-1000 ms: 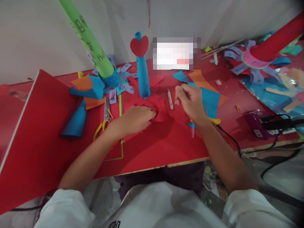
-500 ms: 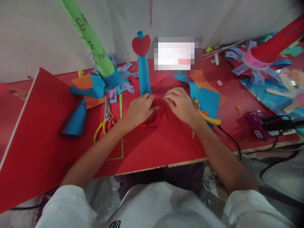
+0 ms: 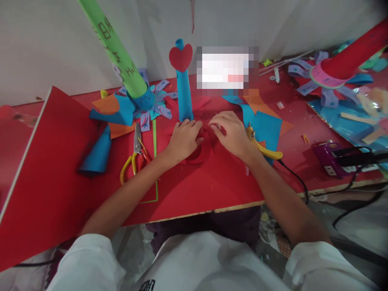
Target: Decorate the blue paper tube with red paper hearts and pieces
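- Red tabletop (image 3: 291, 169): supports all items below.
- Red board (image 3: 54, 182): far left, tilted.
- Green tube (image 3: 117, 52): left, leaning; lower end seated inside a blue collar (image 3: 144, 99).
- Red tube (image 3: 354, 52): far right, leaning; lower end encircled by a pink collar (image 3: 327, 76).
- Blue plastic sheet (image 3: 336, 121): right; wooden stick (image 3: 356, 119) over it, whether inside a wrapper cannot be told.
- Blue tube (image 3: 184, 95): upright, just beyond the left hand; red heart (image 3: 181, 58) near its top.
- Red paper (image 3: 206, 151): on the tabletop, at both hands.
- Left hand (image 3: 184, 139): fingers curled down at the paper; grip cannot be determined.
- Right hand (image 3: 230, 131): thumb and forefinger nearly together at the paper; grip cannot be determined.
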The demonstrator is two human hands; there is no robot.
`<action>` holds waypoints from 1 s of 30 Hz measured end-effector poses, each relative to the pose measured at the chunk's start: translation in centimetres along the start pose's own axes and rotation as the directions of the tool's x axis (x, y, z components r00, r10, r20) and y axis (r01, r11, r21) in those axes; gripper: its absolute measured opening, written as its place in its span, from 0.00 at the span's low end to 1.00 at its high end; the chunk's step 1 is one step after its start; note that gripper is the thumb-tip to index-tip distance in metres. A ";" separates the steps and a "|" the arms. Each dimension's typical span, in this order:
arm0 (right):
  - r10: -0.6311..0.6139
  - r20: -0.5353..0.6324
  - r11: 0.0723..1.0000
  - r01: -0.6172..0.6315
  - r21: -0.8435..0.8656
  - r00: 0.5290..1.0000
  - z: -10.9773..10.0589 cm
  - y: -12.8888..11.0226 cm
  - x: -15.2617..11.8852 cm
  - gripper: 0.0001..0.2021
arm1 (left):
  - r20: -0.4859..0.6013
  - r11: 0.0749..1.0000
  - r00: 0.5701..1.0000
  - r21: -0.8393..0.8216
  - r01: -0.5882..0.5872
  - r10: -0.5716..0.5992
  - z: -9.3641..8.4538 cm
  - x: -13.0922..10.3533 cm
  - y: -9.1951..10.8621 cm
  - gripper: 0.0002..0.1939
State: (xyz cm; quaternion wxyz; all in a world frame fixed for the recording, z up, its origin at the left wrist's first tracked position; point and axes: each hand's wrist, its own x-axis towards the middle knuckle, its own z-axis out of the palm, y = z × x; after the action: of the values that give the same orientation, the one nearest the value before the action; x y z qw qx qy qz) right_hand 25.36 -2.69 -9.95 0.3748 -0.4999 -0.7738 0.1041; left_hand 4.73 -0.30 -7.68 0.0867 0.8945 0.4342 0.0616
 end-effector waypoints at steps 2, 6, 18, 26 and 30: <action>0.020 -0.010 0.999 -0.020 0.036 1.000 -0.1 -0.1 0.0 0.08 | -0.010 0.997 1.000 -0.072 0.006 -0.006 -0.1 0.2 0.0 0.07; 0.073 -0.008 0.982 -0.071 0.177 0.997 -0.5 -0.2 0.1 0.06 | -0.103 0.968 0.995 -0.248 -0.040 0.014 -0.2 0.5 -0.4 0.10; 0.114 -0.040 0.992 -0.112 0.065 0.993 -0.9 0.2 0.1 0.13 | -0.293 0.931 0.955 -0.335 -0.145 0.044 -3.1 0.3 -1.7 0.05; -0.049 0.303 0.999 0.044 0.023 0.952 -0.4 0.4 0.0 0.05 | 0.201 0.982 0.962 -0.011 -0.188 0.186 -3.5 -2.2 0.3 0.13; -0.082 0.431 0.996 0.081 0.020 0.899 -0.1 0.5 -0.3 0.08 | 0.258 0.976 0.947 0.056 -0.211 0.190 -2.7 -2.3 1.0 0.15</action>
State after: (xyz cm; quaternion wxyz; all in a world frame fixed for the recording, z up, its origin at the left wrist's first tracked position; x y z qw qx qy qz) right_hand 25.81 -2.68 -10.29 0.1989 -0.4313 -0.8577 0.1969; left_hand 3.59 -2.39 -4.92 0.0971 0.9374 0.3286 -0.0618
